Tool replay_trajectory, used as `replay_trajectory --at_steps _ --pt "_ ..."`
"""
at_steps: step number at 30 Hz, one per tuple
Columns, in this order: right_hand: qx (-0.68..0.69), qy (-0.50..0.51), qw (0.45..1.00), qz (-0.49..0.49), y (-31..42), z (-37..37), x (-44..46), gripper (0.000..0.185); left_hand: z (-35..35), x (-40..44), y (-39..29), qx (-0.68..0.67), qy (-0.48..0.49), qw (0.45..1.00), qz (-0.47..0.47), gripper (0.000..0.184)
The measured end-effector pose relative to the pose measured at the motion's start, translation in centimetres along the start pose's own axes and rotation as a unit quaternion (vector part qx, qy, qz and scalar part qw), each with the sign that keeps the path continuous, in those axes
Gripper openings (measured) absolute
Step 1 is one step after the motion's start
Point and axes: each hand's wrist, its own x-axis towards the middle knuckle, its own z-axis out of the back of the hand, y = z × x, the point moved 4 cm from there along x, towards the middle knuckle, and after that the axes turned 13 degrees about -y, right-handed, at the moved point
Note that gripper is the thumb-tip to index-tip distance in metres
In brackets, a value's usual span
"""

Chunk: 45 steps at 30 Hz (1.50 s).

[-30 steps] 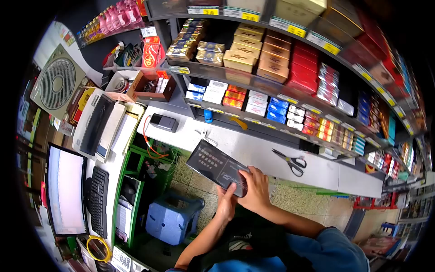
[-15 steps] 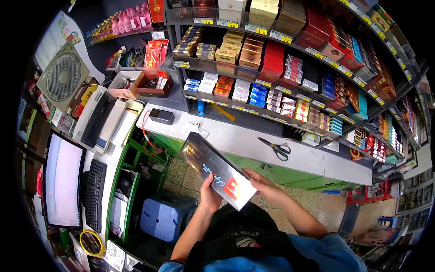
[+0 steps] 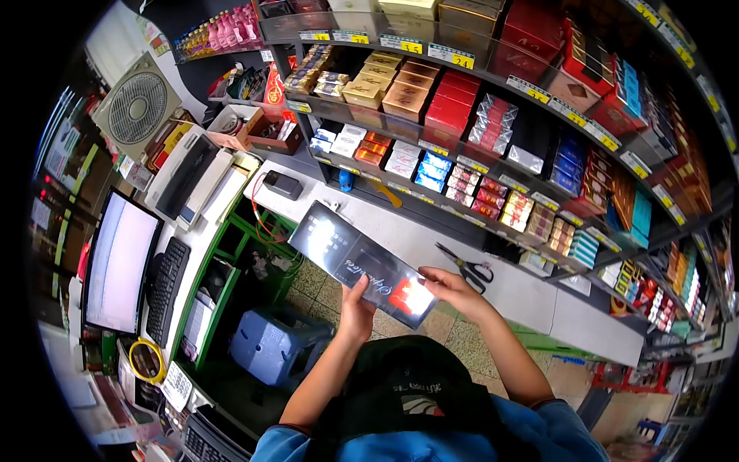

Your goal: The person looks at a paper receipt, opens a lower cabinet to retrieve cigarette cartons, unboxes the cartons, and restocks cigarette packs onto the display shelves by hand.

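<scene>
A long dark box [image 3: 362, 266] with silvery lettering and a red patch near its right end is held between my two hands, above the gap in front of the counter. My left hand [image 3: 357, 312] grips its lower edge, with the thumb on the front face. My right hand [image 3: 456, 292] holds the right end near the red patch, fingers closed on the edge. Glare covers part of the box's left half.
Black scissors [image 3: 466, 268] and a small black device [image 3: 282, 185] lie on the white counter [image 3: 523, 296]. Shelves of small packs rise behind it. At the left are a monitor [image 3: 123, 262], keyboard [image 3: 168, 291], printer [image 3: 183, 177] and fan [image 3: 138, 109]. A blue stool [image 3: 269, 346] stands below.
The box has turned over and tilted, bringing the lettered face with the red patch into view. My hands have moved apart along it. The camera view has shifted.
</scene>
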Motion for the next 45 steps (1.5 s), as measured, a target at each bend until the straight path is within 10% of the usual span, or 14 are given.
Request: replay_trajectory --at_steps 15,19,21,26,31,38,40,45 --pt "-0.036 -0.010 0.993 0.110 -1.3 1.4 3.2 0.056 -1.7 1.3 2.2 -0.015 -0.061 0.998 0.008 0.043" --pt "0.041 -0.128 0.984 0.121 -0.4 -0.5 2.8 0.053 -0.8 1.8 0.8 0.107 -0.145 0.983 -0.027 0.066" --pt "-0.264 -0.265 0.899 0.227 1.1 -1.3 2.4 0.055 -0.6 2.0 0.4 0.118 -0.169 0.978 0.006 0.079" --pt "-0.449 -0.226 0.748 0.433 2.7 -6.2 -0.5 0.057 -0.8 2.9 -0.3 -0.014 -0.210 0.976 0.060 0.088" --pt "-0.405 -0.042 0.819 0.404 5.3 -8.6 -2.1 0.060 3.6 5.5 -0.4 -0.163 -0.132 0.972 0.104 0.033" --pt "-0.194 -0.175 0.911 0.318 4.9 -4.2 3.7 0.037 4.6 4.8 -4.0 -0.254 0.000 0.964 0.074 0.050" --pt "0.050 -0.064 0.994 0.071 3.3 -4.5 5.4 0.028 5.0 4.8 -4.1 -0.246 0.032 0.967 0.062 0.051" --pt "0.037 0.035 0.999 0.013 3.9 -6.8 5.5 0.026 5.1 4.2 -4.8 -0.238 0.046 0.969 0.043 0.053"
